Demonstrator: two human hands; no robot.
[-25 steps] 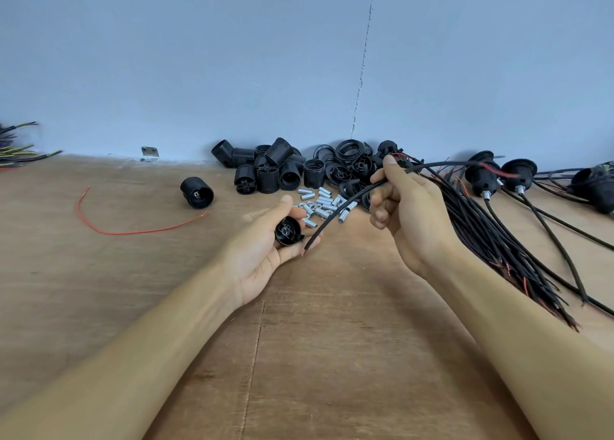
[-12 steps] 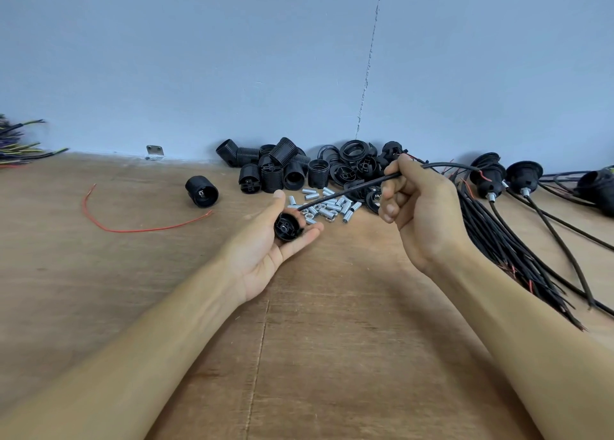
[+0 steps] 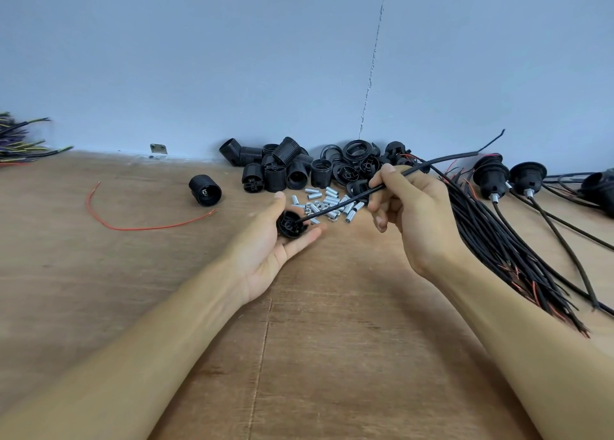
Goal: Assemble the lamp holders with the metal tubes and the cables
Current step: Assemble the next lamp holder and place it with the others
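Note:
My left hand (image 3: 269,247) lies palm up and holds a black lamp holder part (image 3: 291,224) between thumb and fingers. My right hand (image 3: 410,215) pinches a black cable (image 3: 349,200) whose lower tip sits at the centre hole of that part; its far end sticks up to the right. Several small metal tubes (image 3: 327,203) lie scattered on the wooden table just behind my hands. A heap of black lamp holders (image 3: 285,170) stands against the wall.
A thick bundle of black cables (image 3: 498,247) runs along my right forearm. Three holders with tubes and cables fitted (image 3: 491,177) lie at the far right. A lone holder (image 3: 205,190) and a red wire (image 3: 133,220) lie on the left. Coloured wires (image 3: 20,140) at the far left edge.
My right hand has swung the cable's tip up from below my left fingers to the hole of the held part. The cable's far end now points up to the right.

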